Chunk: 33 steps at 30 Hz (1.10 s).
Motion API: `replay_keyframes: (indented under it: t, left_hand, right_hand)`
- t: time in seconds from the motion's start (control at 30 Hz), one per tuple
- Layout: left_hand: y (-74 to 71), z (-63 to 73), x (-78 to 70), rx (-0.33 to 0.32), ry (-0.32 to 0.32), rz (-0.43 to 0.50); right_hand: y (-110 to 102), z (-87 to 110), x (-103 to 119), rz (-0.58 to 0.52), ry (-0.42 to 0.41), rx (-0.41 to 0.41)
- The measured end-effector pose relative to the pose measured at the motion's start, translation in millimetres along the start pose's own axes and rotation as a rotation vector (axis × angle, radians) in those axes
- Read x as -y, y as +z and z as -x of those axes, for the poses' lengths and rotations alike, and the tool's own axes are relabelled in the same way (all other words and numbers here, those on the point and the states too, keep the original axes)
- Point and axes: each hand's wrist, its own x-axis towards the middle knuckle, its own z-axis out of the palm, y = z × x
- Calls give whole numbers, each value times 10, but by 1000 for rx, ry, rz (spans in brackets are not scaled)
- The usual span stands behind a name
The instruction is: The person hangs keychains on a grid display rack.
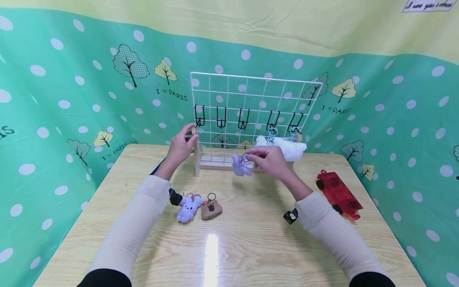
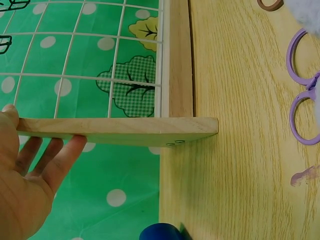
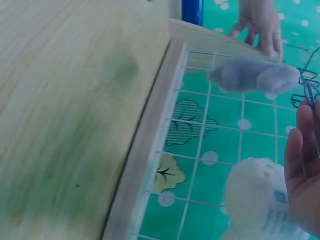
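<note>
My right hand (image 1: 270,161) pinches the purple ring of a small lavender plush keychain (image 1: 241,168), which hangs in front of a white wire grid rack (image 1: 236,93). In the right wrist view the plush (image 3: 250,75) is blurred. My left hand (image 1: 181,146) holds the rack's wooden side post (image 2: 125,126), thumb on one side and fingers on the other. Several black double hooks (image 1: 244,118) line the grid. At the rack's right end are fluffy white plush keychains (image 1: 294,149) with blue rings, partly hidden behind my right hand.
A lavender bunny keychain (image 1: 188,210) and a brown plush keychain (image 1: 211,210) lie on the table (image 1: 261,239) at the front left. To the right lies a red plaid car-shaped item (image 1: 342,195). A blue object (image 2: 160,232) sits beyond the left post.
</note>
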Motion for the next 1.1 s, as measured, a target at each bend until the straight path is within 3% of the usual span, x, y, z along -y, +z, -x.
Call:
replay_keyframes:
  t: [0.5, 0.8, 1.1]
  left_hand:
    - [2, 6, 30, -4, 14, -7]
    - [-2, 14, 9, -8, 21, -9]
    - [-3, 3, 1, 2, 32, -5]
  right_hand:
    - [-18, -180, 226, 12, 0, -122]
    - [-28, -251, 303, -32, -34, -221]
    - [-28, -293, 318, -75, -52, -261]
